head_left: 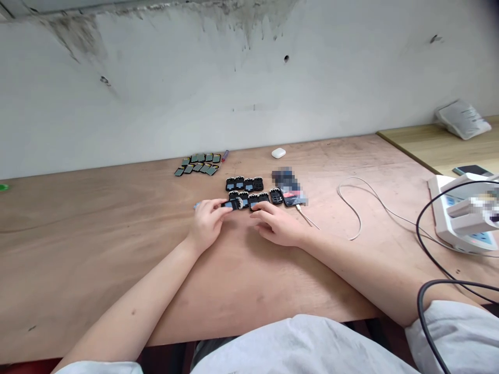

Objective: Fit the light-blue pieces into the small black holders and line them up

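Between the thumb and fingers of my left hand (pixel 207 221) is a small black plastic case half (pixel 233 205) with a light-blue patch, like a key fob shell. A bit of light-blue material (pixel 196 205) shows at the far side of that hand. My right hand (pixel 278 226) has its fingers apart, their tips at the near row of similar black case halves (pixel 253 200); whether they touch is unclear. A second row of black case halves (pixel 239 183) lies behind. One more black case half (pixel 276 196) sits beside the phone.
Several small circuit boards (pixel 200 167) with grey faces lie farther back, near a small screwdriver (pixel 225 155). A phone (pixel 288 189) is plugged into a white cable (pixel 360 218). A white earbud case (pixel 278 152), a power strip (pixel 460 223) and black cables (pixel 421 301) are also around.
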The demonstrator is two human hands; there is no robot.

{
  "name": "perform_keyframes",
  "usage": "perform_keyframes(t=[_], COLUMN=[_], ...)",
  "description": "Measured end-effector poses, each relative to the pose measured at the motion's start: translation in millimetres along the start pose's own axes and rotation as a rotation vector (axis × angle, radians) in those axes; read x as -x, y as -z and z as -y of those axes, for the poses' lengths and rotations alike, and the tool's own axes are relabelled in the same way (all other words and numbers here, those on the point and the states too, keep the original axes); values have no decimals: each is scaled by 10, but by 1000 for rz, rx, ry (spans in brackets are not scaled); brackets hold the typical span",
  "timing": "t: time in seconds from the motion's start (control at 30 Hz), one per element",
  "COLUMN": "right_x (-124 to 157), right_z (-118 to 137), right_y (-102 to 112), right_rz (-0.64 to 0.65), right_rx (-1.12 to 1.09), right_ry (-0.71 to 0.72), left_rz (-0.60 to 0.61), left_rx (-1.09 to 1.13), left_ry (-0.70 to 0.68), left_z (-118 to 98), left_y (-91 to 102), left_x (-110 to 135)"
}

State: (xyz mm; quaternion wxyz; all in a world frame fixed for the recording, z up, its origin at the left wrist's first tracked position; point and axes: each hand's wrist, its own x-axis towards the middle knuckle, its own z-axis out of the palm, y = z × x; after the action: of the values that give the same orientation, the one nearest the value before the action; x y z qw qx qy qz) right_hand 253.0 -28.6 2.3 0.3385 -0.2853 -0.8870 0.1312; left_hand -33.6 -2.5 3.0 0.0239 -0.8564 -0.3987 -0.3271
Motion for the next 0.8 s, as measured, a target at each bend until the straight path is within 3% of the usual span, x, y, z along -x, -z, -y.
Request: perform_keyframes(t=[0.17, 0.4, 0.57, 0.8], right_x=[6, 16, 19, 20], right_z=[-19, -51, -31, -33], right_y=[-17, -64, -52, -70], right_rz=[44, 64, 61, 56], right_rx=[32, 49, 75, 98], right_ry=[48, 82, 99, 110], left_rz=[-132, 67, 150, 205], left_rx=[-190, -427, -465, -392], left_ry=[262, 487, 527, 387], left_z=[316, 450, 464, 446], left_y=[-30, -142, -270, -332], left_x=[-36, -223, -468, -521])
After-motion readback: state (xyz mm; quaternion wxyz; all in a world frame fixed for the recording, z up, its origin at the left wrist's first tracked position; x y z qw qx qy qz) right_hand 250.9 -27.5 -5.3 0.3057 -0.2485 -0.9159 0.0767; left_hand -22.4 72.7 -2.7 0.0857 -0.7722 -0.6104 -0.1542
